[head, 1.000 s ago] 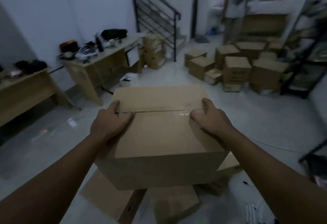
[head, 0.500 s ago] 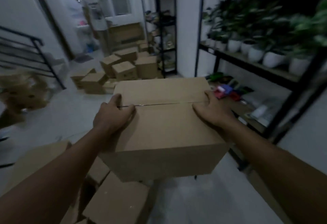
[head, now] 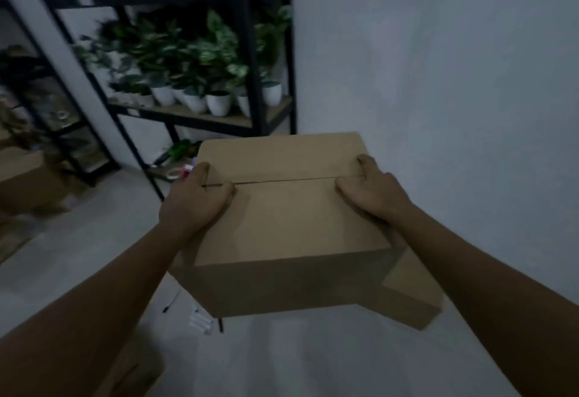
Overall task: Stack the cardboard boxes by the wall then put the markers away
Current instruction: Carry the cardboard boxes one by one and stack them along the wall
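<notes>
I carry a closed brown cardboard box [head: 288,227] at chest height, its top flaps meeting in a seam across the middle. My left hand [head: 194,202] grips its left top edge and my right hand [head: 372,193] grips its right top edge. Below and to the right, a second cardboard box [head: 413,293] lies on the floor against the white wall [head: 454,83], partly hidden by the carried box. A thin dark marker [head: 170,304] lies on the floor under the box's left corner.
A black metal shelf [head: 250,61] with several potted plants in white pots [head: 219,103] stands ahead on the left. More cardboard boxes [head: 28,183] are blurred at the far left. White packets [head: 200,321] lie on the grey floor, and another box corner [head: 138,374] shows at the bottom left.
I have turned to the right with the box still in both hands. The stairs and box pile have left the view; the plant shelf has slid left and the white wall now faces me.
</notes>
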